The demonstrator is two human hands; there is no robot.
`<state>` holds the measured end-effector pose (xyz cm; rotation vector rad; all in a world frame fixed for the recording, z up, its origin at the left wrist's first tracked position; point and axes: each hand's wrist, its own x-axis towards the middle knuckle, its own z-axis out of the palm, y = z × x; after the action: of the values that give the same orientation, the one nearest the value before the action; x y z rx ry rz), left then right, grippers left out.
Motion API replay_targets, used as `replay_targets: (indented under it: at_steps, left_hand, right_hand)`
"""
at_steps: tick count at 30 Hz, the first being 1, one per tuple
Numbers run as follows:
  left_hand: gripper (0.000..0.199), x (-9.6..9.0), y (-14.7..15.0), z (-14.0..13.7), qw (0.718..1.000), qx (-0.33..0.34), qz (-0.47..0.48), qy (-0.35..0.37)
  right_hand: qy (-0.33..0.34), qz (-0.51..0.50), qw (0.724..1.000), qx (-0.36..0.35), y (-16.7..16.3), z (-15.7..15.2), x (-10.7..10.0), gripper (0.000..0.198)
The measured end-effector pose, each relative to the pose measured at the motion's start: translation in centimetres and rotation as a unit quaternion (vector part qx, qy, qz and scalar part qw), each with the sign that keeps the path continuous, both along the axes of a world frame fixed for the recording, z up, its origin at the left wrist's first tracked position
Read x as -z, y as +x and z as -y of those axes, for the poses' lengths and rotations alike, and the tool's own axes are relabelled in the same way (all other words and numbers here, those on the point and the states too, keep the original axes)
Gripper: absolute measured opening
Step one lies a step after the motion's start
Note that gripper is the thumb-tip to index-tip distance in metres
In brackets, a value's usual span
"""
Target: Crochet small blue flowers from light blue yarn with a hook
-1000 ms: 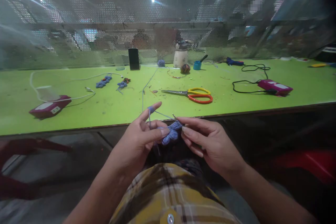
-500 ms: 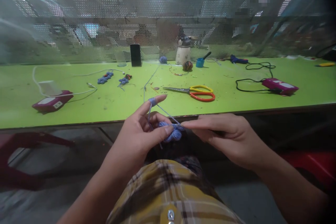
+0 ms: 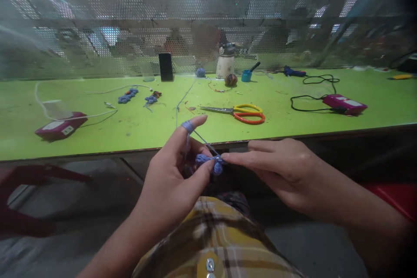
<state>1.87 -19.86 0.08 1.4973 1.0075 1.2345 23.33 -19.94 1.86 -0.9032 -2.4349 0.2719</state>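
Hand positions for working blue yarn; places are read from the scissors (image 3: 232, 110). The piece (image 3: 217, 168), a small blue knot of puffed lobes, is on my side of the scissors, roughly in line with their blades. My left hand (image 3: 174, 167) pinches it, the thumb (image 3: 203, 174) pressing the near face and the other fingers curled behind. The left index finger (image 3: 198, 120) is raised apart, with yarn (image 3: 204, 140) wound around it and running straight down to the piece. My right hand (image 3: 289, 171) comes in on the handle side of the scissors, its index finger (image 3: 239, 159) stretched out to the right edge of the piece. The right thumb is hidden, so I cannot tell whether that hand pinches anything, nor whether it holds a tool.

Good practice, as I judge it: the pinch sits close to the working edge so that the lobes do not twist; the raised finger sets the tension, firm enough for an even loop, slack enough to slide; the right fingertip steadies the newest loop without flattening it. The supply strand passes left of the scissors' tips from the ball (image 3: 200, 72) behind them, and a free path there should prevent sudden tugs.
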Motion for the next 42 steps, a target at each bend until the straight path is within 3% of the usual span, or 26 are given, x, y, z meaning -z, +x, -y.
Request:
replay_targets:
  at_steps: [4, 8, 15, 18, 21, 24, 27, 28, 31, 33, 35, 39, 42]
  left_hand:
    - [0.062, 0.5, 0.1, 0.6, 0.993, -0.05, -0.066, 0.081]
    - [0.067, 0.8, 0.1, 0.9, 0.979, -0.087, -0.092, 0.16]
    - [0.072, 1.7, 0.3, 0.7, 0.947, -0.118, -0.153, 0.256]
    - [0.07, 2.3, 0.5, 0.6, 0.91, -0.158, -0.197, 0.328]
    - [0.074, 2.8, 0.9, 0.5, 0.884, -0.185, -0.22, 0.369]
    - [0.076, 2.9, 1.5, 0.4, 0.909, -0.195, -0.17, 0.325]
    - [0.071, 2.7, 1.8, 0.0, 0.968, -0.168, -0.024, 0.187]
    - [0.07, 2.5, 1.7, -0.2, 0.981, -0.141, 0.041, 0.125]
    - [0.073, 1.9, 1.2, -1.0, 0.979, -0.032, 0.198, -0.038]
    - [0.077, 1.5, 0.8, -1.4, 0.963, 0.02, 0.247, -0.102]
    - [0.078, 1.0, 0.4, -1.6, 0.954, 0.048, 0.261, -0.142]
    - [0.085, 0.2, 0.0, -1.3, 0.96, 0.033, 0.232, -0.153]
    - [0.083, -0.3, -0.2, -1.1, 0.977, 0.011, 0.176, -0.117]
  right_hand:
    - [0.061, 0.06, 0.996, 0.022, -0.4, 0.2, -0.2, 0.043]
    - [0.068, 0.064, 0.995, 0.04, -0.9, 0.5, 0.0, 0.043]
    - [0.036, -0.015, 0.997, 0.068, -1.6, 0.7, 1.4, 0.043]
    - [0.017, -0.072, 0.994, 0.076, -2.0, 0.7, 2.0, 0.043]
    - [-0.047, -0.182, 0.979, 0.074, -2.8, 0.6, 2.6, 0.038]
    - [-0.168, -0.355, 0.913, 0.108, -4.3, 0.3, 3.6, 0.025]
    - [-0.304, -0.506, 0.797, 0.128, -5.9, 0.1, 4.9, 0.013]
    - [-0.321, -0.539, 0.77, 0.118, -6.3, 0.1, 5.2, 0.012]
    - [-0.338, -0.582, 0.734, 0.087, -6.8, 0.1, 5.8, 0.011]
    - [-0.332, -0.568, 0.748, 0.085, -6.6, 0.2, 5.7, 0.011]
    - [-0.289, -0.524, 0.796, 0.091, -6.0, 0.2, 5.4, 0.011]
    - [-0.082, -0.344, 0.933, 0.07, -4.1, 0.1, 4.5, 0.026]
    - [0.023, -0.208, 0.977, 0.044, -2.8, 0.1, 4.0, 0.035]
